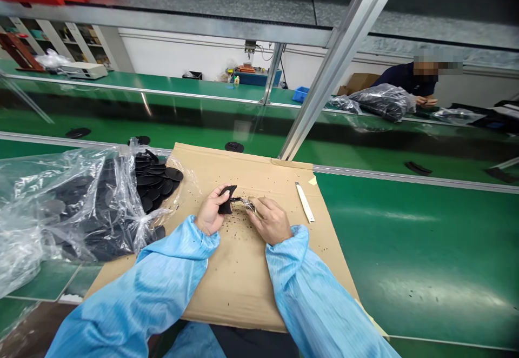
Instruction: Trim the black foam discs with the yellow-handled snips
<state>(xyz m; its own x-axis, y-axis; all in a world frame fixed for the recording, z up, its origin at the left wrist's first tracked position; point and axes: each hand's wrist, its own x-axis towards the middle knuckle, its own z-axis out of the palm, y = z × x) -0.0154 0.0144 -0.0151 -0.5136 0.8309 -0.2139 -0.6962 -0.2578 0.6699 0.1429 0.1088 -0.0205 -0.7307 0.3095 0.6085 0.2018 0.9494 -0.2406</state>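
Observation:
My left hand [211,210] is closed on a thin black piece [227,200], held on edge above the cardboard. My right hand [271,219] grips a small shiny metal hand tool [248,204] whose dark narrow tip meets the black piece; its exact kind is hard to make out. Dark crumbs are scattered over the cardboard sheet [235,277] below both hands. To the left, flat rounded black pieces [156,182] spill from a clear plastic bag [93,206]. A white-handled utility knife [305,202] lies on the cardboard to the right of my right hand.
A slanting metal post [324,77] rises behind the cardboard. Beyond runs a green conveyor belt [194,125] carrying a few black pieces [234,146]. Green table surface [405,250] extends on the right. Across the belt, a person [405,81] sits beside plastic-wrapped goods [383,101].

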